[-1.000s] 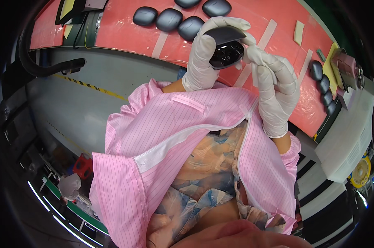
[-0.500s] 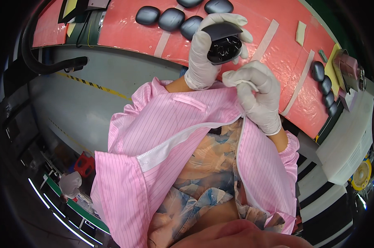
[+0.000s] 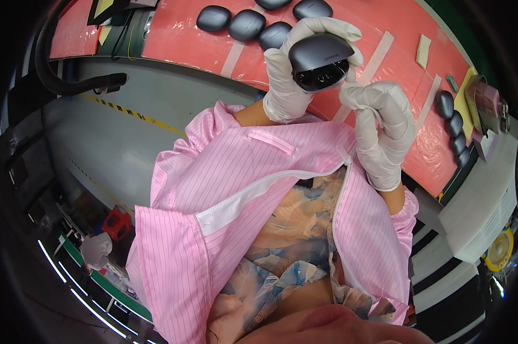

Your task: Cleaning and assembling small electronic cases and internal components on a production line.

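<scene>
My left hand (image 3: 287, 80), in a white glove, grips a dark grey rounded case (image 3: 318, 59) with its lid open, held up in front of me above the red work mat (image 3: 184, 40). My right hand (image 3: 379, 126), also gloved, is curled into a loose fist just below and right of the case, fingertips pinched together; what it pinches is too small to tell. Both forearms come out of pink striped sleeves.
Several more dark grey cases (image 3: 244, 24) lie in a row on the red mat beyond the hands, and a few more (image 3: 451, 123) line its right edge. A black hose (image 3: 70, 86) curves at left. White blocks (image 3: 482, 206) stand at right.
My right hand dropped from beside the case to below it and closed into a fist. The case in my left hand tilted slightly and stayed held up.
</scene>
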Motion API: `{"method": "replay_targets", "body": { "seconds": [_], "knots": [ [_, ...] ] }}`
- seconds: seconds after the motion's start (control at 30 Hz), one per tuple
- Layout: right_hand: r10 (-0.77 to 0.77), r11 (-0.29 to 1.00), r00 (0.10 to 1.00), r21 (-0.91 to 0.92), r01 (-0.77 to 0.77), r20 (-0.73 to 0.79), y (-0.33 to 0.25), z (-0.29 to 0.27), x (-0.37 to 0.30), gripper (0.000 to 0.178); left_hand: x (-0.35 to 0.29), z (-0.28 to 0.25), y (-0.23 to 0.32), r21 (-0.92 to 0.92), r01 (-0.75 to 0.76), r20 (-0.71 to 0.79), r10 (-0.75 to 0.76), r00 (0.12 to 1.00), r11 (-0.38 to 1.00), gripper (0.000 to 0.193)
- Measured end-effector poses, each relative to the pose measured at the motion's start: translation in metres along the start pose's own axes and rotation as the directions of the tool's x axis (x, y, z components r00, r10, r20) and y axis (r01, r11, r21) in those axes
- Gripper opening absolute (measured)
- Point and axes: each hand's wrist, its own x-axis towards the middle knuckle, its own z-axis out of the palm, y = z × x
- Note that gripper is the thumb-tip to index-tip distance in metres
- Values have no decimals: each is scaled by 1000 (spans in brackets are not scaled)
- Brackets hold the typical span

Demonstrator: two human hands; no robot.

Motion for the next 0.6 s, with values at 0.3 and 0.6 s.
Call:
{"method": "replay_targets", "body": {
  "seconds": [0.3, 0.6],
  "knots": [
    [123, 989, 946, 44, -142, 300, -9, -1, 19, 16, -9, 11, -9, 84, 21, -186, -5, 983, 996, 84],
    [-194, 855, 949, -433, 287, 248, 13, -2, 9, 41, -2, 15, -2, -344, 215, -439, -359, 823, 914, 71]
  ]
}}
